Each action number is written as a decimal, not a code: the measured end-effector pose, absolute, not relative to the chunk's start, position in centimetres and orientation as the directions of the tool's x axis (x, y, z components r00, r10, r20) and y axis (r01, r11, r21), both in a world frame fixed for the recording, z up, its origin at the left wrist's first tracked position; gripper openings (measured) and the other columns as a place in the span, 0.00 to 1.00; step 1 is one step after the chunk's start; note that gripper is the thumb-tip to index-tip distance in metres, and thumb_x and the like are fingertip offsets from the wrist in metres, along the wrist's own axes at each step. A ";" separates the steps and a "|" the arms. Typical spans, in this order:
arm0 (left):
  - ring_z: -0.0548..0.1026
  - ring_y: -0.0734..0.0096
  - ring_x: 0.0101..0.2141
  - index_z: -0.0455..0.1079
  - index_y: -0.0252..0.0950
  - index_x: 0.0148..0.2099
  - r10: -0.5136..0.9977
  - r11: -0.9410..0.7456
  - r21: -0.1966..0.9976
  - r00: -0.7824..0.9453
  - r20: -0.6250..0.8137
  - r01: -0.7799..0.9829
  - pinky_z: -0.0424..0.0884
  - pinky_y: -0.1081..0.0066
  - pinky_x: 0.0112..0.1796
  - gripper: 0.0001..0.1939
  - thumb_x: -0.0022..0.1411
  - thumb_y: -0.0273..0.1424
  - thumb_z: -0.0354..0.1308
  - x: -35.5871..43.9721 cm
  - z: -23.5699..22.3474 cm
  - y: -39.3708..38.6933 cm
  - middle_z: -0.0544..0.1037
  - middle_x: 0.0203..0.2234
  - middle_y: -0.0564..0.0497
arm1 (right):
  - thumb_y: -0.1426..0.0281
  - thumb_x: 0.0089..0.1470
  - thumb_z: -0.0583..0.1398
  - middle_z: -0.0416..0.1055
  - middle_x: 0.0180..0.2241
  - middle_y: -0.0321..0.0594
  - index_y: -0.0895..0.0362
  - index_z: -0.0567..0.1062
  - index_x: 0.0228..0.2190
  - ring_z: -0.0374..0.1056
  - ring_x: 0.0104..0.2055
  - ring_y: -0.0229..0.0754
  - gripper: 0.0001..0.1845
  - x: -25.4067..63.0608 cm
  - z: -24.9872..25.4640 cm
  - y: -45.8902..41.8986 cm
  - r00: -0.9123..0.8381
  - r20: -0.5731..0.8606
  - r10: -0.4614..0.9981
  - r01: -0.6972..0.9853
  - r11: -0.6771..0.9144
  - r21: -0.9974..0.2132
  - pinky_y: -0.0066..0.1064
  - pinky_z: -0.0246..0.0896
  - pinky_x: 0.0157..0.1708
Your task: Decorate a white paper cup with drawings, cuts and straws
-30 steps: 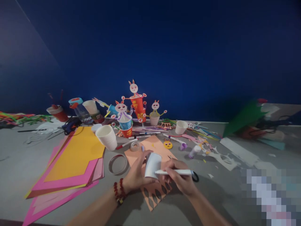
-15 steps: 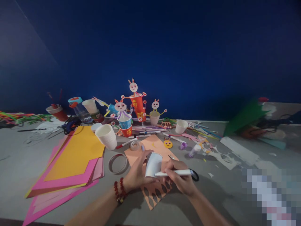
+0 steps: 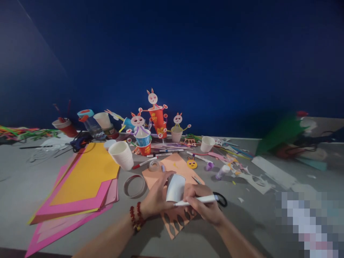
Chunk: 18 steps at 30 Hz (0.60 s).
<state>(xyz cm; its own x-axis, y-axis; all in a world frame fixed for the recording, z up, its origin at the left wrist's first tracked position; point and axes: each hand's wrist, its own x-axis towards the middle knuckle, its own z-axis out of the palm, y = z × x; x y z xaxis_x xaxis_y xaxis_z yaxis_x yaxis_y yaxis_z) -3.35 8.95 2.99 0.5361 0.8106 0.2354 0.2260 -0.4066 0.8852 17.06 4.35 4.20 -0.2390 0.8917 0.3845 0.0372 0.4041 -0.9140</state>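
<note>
- The cup (image 3: 176, 187) is lying sideways over the orange paper (image 3: 172, 160), between the two hands; whether it is touching the paper cannot be told.
- The left grip (image 3: 156, 195) is clamping the cup from its left, with digits reaching around its far and near ends.
- The right grip (image 3: 203, 205) is closing on a white pen (image 3: 207, 199), just right of the cup; the tip is pointing left at the cup's near edge, contact unclear.
- Scissors (image 3: 225, 202) are lying partly hidden by the right grip, black handle showing.
- Left of the paper, a tape roll (image 3: 136, 195) is resting on the surface (image 3: 258, 218), with a cup stack (image 3: 121, 156) standing behind it.
- Farther left, yellow and pink sheets (image 3: 83, 179) are overlapping.
- A yellow rabbit face (image 3: 191, 163) is lying at the paper's far right, near a glue stick (image 3: 223, 172).
- Rabbit figures (image 3: 138, 121) are standing in cups before the blue wall (image 3: 172, 53).
</note>
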 end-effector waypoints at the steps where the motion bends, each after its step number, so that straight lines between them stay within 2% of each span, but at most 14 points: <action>1: 0.70 0.50 0.53 0.57 0.39 0.61 0.811 -0.405 0.887 0.535 0.236 0.224 0.71 0.57 0.51 0.44 0.47 0.41 0.72 -3.4 3.0 9.0 0.69 0.54 0.39 | 0.64 0.61 0.57 0.71 0.19 0.34 0.55 0.72 0.22 0.64 0.21 0.36 0.17 17.0 4.2 4.3 -0.208 0.384 0.900 0.041 0.400 -0.915 0.27 0.58 0.23; 4: 0.70 0.49 0.54 0.57 0.39 0.61 0.806 -0.408 0.889 0.539 0.243 0.210 0.70 0.57 0.51 0.46 0.44 0.42 0.74 -3.4 3.1 9.0 0.69 0.55 0.39 | 0.65 0.62 0.57 0.71 0.22 0.36 0.56 0.72 0.22 0.65 0.22 0.36 0.17 17.0 4.4 4.4 -0.141 0.385 0.912 0.094 0.400 -0.912 0.27 0.58 0.24; 8: 0.71 0.50 0.52 0.57 0.38 0.60 0.799 -0.413 0.884 0.552 0.236 0.219 0.71 0.57 0.50 0.43 0.47 0.41 0.72 -3.2 3.4 8.8 0.70 0.53 0.40 | 0.66 0.61 0.57 0.70 0.19 0.35 0.55 0.70 0.20 0.65 0.22 0.38 0.17 16.9 4.7 4.3 -0.258 0.406 0.877 0.071 0.436 -0.897 0.29 0.58 0.26; 13: 0.71 0.51 0.52 0.57 0.39 0.61 0.813 -0.425 0.873 0.525 0.252 0.239 0.71 0.56 0.51 0.42 0.48 0.38 0.72 -3.2 3.2 8.8 0.69 0.54 0.40 | 0.68 0.60 0.56 0.70 0.21 0.35 0.55 0.71 0.22 0.65 0.24 0.38 0.15 16.9 4.5 4.2 -0.187 0.437 0.880 0.096 0.459 -0.883 0.29 0.56 0.26; 18: 0.70 0.50 0.53 0.56 0.39 0.61 0.802 -0.423 0.877 0.544 0.247 0.226 0.71 0.57 0.51 0.45 0.45 0.38 0.74 -3.3 3.1 8.9 0.69 0.55 0.40 | 0.68 0.61 0.56 0.71 0.23 0.35 0.55 0.73 0.26 0.67 0.25 0.39 0.12 16.8 4.3 4.4 -0.125 0.456 0.881 0.109 0.469 -0.876 0.30 0.59 0.28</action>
